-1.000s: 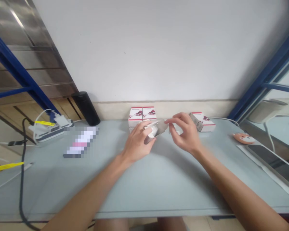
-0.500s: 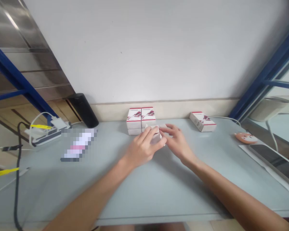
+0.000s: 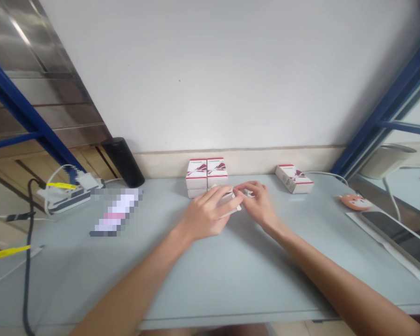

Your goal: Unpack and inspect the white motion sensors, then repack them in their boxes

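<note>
My left hand (image 3: 206, 212) is wrapped round a small white box (image 3: 229, 205) above the middle of the grey table (image 3: 210, 280). At the right end of that box, my right hand (image 3: 257, 203) has its thumb and fingers pinched together on a white flap (image 3: 245, 192). The fingers partly cover the box. Just behind my left hand, several white boxes with dark red bands and a red pattern (image 3: 206, 173) stand stacked by the wall. One similar box (image 3: 294, 178) lies apart, farther right near the wall.
A black cylinder (image 3: 123, 161), a power strip with cables (image 3: 73, 196) and a blurred-out flat item (image 3: 117, 212) are at the left. On the right are an orange-and-white object (image 3: 355, 201), a dark phone-like slab (image 3: 395, 233) and a lamp-like white object (image 3: 388, 161).
The held box has tilted and turned in my left hand, which now wraps over it more. My right fingers have closed in on its end flap. The view has shifted slightly.
</note>
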{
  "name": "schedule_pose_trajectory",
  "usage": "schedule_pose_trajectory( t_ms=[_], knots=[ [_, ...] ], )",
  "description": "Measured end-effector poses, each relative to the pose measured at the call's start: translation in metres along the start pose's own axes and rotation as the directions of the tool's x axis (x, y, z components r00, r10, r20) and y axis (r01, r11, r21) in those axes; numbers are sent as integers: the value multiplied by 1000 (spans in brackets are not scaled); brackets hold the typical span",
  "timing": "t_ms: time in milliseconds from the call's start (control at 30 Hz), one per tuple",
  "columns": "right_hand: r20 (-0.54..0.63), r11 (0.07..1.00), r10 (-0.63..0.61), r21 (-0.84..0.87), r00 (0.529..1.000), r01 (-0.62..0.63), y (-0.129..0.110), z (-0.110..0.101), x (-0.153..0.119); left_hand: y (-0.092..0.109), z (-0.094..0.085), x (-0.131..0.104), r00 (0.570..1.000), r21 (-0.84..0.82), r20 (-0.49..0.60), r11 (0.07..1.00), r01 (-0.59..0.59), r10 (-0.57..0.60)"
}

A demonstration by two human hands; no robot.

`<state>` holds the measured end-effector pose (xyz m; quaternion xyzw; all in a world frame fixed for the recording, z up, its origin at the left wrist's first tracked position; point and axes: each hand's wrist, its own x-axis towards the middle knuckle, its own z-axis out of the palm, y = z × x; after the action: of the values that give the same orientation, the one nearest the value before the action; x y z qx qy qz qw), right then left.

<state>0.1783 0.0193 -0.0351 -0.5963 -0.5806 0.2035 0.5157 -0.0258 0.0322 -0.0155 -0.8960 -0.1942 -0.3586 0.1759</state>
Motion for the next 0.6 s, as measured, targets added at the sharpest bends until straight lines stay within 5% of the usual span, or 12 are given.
schedule_pose_trajectory(
  t_ms=[167,267,467,600],
  knots=[
    [-108,1000,28,10,994,-27,0,-10,13,-1,-3,3,993,-70,91,995,78,-71],
    [-142,973,99,221,985,-66,-1,-20,21,-1,-4,2,995,-61,83,996,58,-53],
    [-69,760,358,601,931,-248,5,-37,37,-2,2,-4,998,10,-36,998,56,-55],
    [-63,583,440,779,896,-232,25,-47,52,-1,3,-7,969,4,-11,969,248,-248]
  ],
)
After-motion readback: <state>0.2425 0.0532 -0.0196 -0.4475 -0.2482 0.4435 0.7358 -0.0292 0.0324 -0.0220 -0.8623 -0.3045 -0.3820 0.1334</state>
